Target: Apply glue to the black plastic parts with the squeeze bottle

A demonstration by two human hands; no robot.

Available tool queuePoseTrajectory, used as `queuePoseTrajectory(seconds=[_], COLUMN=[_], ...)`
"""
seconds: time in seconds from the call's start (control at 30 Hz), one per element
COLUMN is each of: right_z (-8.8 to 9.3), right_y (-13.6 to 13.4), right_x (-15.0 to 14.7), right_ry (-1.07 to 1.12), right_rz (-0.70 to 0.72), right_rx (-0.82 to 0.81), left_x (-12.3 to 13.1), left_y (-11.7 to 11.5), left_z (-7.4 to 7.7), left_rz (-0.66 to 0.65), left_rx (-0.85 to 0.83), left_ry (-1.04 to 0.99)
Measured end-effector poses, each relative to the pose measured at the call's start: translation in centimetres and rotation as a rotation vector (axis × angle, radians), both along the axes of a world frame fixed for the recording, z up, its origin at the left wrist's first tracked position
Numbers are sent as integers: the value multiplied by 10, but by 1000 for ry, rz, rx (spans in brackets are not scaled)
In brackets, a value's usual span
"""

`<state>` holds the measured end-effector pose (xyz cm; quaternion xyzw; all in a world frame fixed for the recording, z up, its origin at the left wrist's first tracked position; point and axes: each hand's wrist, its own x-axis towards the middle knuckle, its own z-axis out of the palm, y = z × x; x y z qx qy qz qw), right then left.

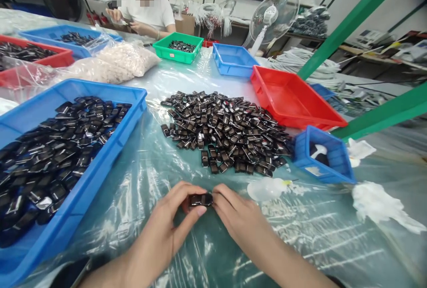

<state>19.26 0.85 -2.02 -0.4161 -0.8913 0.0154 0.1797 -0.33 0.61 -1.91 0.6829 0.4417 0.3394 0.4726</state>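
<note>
My left hand [178, 217] pinches a small glossy black plastic piece [200, 199] with a silver line on it, thumb in front and fingers behind. At the piece's right end, my right hand [235, 210] has its fingers closed together on the tip; its thumb is hidden. Just beyond both hands spreads a loose pile of similar dark pieces [220, 128], many with brown tops. To my left, a large blue tray [113, 146] holds many black pieces of the same sort.
A red tray [293, 94] and a small blue bin [323, 159] with a black-and-white object stand right. White crumpled tissue [383, 206] lies near them. Farther back are a green tray [180, 54], a blue tray [233, 59], a plastic bag [123, 61] and a seated person [150, 14].
</note>
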Motion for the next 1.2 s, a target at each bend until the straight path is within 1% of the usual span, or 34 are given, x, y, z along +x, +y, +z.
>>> queuePoseTrajectory(seconds=[0.13,0.3,0.5,0.6,0.7,0.77,0.83,0.93,1.0,1.1,1.2], right_z=[0,-1,1,0,1,5,11,20,24,26,26], right_y=[0,4,6,7,8,7,6,1,-3,-7,-9], right_x=[0,-2,4,5,3,2,1,0,0,0,0], right_ry=[52,125,191,279,442,588,748,977,1103,1245,1335], right_rz=[-48,-63,-65,-81,-126,-173,-217,-240,-247,-261,-261], right_rx=[-18,-78,-203,-296,-429,-553,-722,-994,-1128,-1271,-1367], left_x=[0,0,1,0,1,1,1,1,1,0,0], left_y=[-1,2,4,3,1,0,-2,-4,-4,-5,-6], left_z=[3,6,7,8,7,6,5,5,5,6,5], left_rz=[18,64,68,55,49,39,12,-43,-45,-32,-38], left_rx=[18,-53,-81,-67,-28,16,62,96,110,123,140], left_ry=[-4,-13,8,26,33,31,19,4,-8,-17,-3])
